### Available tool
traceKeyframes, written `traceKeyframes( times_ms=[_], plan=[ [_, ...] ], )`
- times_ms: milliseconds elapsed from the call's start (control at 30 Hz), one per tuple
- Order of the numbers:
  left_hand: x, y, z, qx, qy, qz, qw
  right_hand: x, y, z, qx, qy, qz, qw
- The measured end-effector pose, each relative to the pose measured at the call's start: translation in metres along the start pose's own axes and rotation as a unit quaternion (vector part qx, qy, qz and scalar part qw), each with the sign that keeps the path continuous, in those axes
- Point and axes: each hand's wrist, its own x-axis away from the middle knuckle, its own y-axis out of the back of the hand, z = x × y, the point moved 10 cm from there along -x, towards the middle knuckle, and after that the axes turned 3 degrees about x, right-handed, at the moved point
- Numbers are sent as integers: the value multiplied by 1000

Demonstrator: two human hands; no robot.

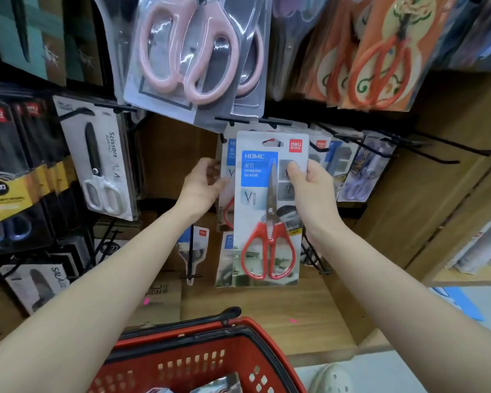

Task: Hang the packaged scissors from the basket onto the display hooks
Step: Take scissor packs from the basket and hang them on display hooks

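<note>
A person's right hand [309,191] pinches the packaged scissors [270,211] by the card's right edge, thumb flat on the front and fingers behind. The pack is held upright against a shop display. Its top edge sits just below a black wire display hook [270,121]; whether the hang slot is on the wire cannot be told.

The left hand [203,185] reaches to the left edge of the hanging packs [228,165] directly behind the held one. Its fingers are bent and blurred, so whether they grip or only touch cannot be told.

The held pack is a tall white card with rounded corners under a clear, glossy plastic blister. It has a blue panel reading "HOME" and a red logo square at the top right. Inside, the scissors point upward: slim steel blades above rounded red plastic loop handles.

Below the arms sits a red plastic basket [153,361], its wall pierced with rows of rectangular holes and a black handle folded along the rim. Above hang pink-handled scissors [193,52] in a shiny blister, to the left white-handled scissors [102,165] on a pale card, and at the upper right orange packs [380,52].
</note>
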Motion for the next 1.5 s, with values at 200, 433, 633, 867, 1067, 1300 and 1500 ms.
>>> traceKeyframes(
  times_ms=[200,433,633,867,1067,1300,1500],
  plan=[
    [-18,10,4,-23,-22,-32,999,-26,-13,-11,22,-15,-8,1000],
    [-10,19,-5,-65,-83,-8,994,-49,-31,-30,10,-49,-29,998],
    [25,41,-15,-127,-132,23,983,-54,-33,-41,26,-68,-28,997],
    [116,53,-14,-400,-255,100,875,-10,-22,-59,129,-21,-40,991],
    [211,49,31,-455,-263,184,831,111,-41,-65,227,119,67,964],
    [303,51,162,-457,-102,287,836,247,-91,-153,312,62,314,895],
    [341,63,257,-437,108,343,825,302,-105,-239,375,-27,434,819]
  ],
)
